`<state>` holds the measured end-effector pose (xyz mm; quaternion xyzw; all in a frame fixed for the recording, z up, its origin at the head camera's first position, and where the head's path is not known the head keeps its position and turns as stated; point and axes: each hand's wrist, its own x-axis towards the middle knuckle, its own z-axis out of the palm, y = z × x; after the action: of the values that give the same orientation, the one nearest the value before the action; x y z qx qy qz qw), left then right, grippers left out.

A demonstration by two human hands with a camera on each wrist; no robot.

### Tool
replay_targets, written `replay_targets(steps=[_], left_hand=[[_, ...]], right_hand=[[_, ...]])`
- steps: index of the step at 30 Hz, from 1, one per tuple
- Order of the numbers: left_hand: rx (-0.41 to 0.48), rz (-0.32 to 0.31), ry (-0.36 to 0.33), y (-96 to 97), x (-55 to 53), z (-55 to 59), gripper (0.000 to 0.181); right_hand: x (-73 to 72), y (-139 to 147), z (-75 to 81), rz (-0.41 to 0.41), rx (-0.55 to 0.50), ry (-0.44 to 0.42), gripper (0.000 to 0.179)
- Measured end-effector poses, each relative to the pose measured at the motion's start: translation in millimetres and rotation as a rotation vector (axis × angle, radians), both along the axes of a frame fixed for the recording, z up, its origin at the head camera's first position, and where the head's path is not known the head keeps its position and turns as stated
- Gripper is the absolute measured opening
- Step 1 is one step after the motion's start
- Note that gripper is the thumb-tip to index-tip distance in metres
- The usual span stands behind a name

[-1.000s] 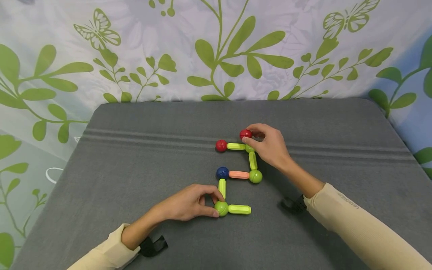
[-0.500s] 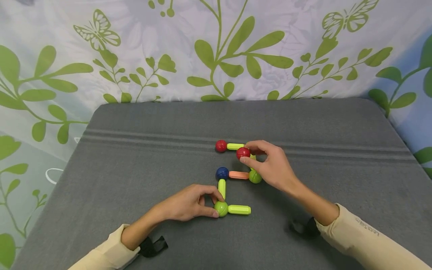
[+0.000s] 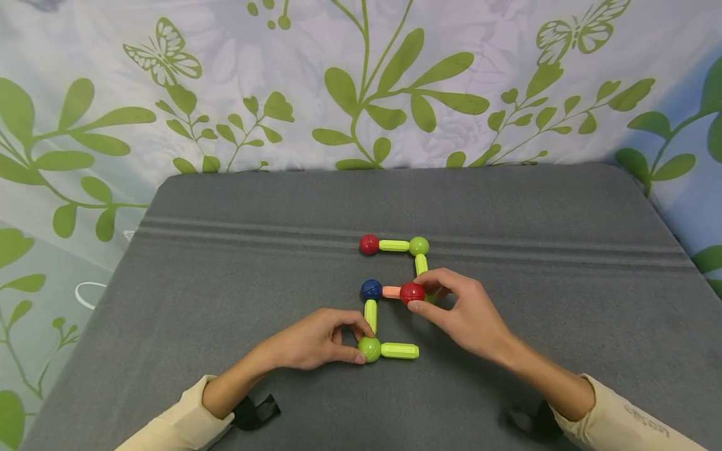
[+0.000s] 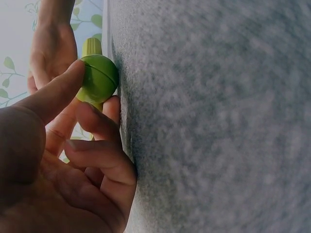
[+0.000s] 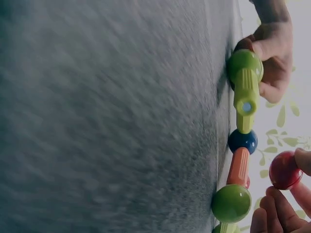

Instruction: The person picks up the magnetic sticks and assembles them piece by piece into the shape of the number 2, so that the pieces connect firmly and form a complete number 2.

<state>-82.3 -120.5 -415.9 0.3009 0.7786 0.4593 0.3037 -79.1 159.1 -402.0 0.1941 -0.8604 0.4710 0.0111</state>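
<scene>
My left hand (image 3: 316, 339) pinches the near green ball (image 3: 369, 349) between thumb and fingers, on the table. From that ball a yellow-green rod (image 3: 400, 351) sticks out to the right, its far end bare. Another yellow-green rod (image 3: 370, 316) links it to a blue ball (image 3: 371, 289). My right hand (image 3: 465, 312) pinches a red ball (image 3: 412, 294), held above the chain in the right wrist view. In the head view that red ball overlaps the orange rod (image 3: 392, 292) and mostly hides the middle green ball (image 5: 231, 204).
Farther back, a yellow-green rod (image 3: 421, 265) runs up to a green ball (image 3: 419, 246). A further rod (image 3: 394, 245) goes left from there to a second red ball (image 3: 369, 244). Grey cloth covers the table (image 3: 254, 263); a leaf-patterned curtain (image 3: 225, 81) hangs behind it.
My right hand has carried the red ball toward me, from beside the far green ball to over the right end of the orange rod. The left hand stays on its ball.
</scene>
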Motion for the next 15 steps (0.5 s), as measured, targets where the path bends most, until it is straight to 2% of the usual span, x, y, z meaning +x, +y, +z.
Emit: replay_targets(steps=[15], left_hand=[[0.01, 0.002, -0.001, 0.1, 0.5, -1.3, 0.025]], right_hand=[[30.4, 10.2, -9.5, 0.003, 0.033, -0.06, 0.025]])
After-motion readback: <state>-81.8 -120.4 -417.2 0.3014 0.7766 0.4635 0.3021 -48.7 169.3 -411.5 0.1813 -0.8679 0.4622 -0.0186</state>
